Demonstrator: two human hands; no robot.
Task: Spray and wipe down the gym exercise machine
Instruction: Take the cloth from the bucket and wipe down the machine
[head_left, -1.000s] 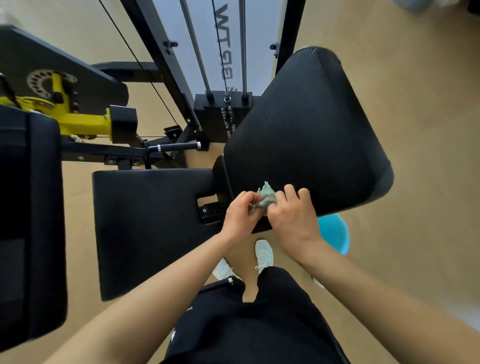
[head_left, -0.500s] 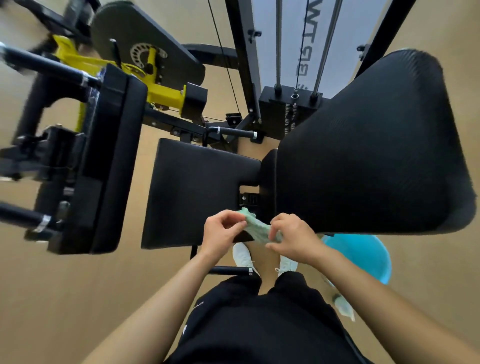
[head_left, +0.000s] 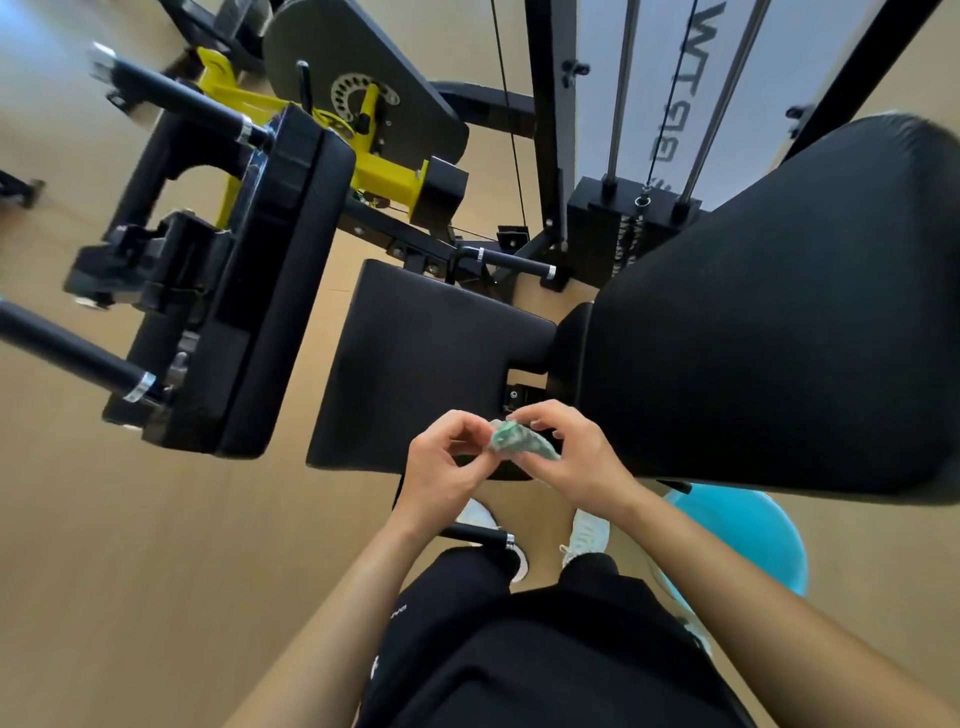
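Cloth (head_left: 522, 446), small, green and crumpled, held between both hands just below the centre of the head view, over the junction of the machine's seat pad and back pad. Whether it touches either pad cannot be told.

Left hand (head_left: 441, 467): fingers curled, thumb and forefinger closing on the cloth's 9 o'clock end. Right hand (head_left: 576, 462): fingers bent and drawn together over the cloth's 3 o'clock end, which is clamped between them and the thumb. The two hands lie near each other, with the cloth bridging them.

Seat pad (head_left: 415, 364): flat black slab at 11 o'clock from the hands. Back pad (head_left: 779, 338): large black ribbed cushion spanning 1 to 3 o'clock from the hands, its near edge just beside the right hand. Chest pad (head_left: 270, 291): thick black block at 9 to 10 o'clock, carried on black arms with silver collars. Yellow bracket (head_left: 384, 176): at 11 o'clock, behind the chest pad, beside a grey disc with a ring of holes. Weight stack (head_left: 602, 228): at 12 o'clock, with chrome guide rods rising from it before a white panel.

Turquoise round object (head_left: 748, 535): on the tan floor at 4 o'clock, partly under the back pad. White shoes (head_left: 587, 530) and black trousers (head_left: 545, 665): at 6 o'clock, below the hands.
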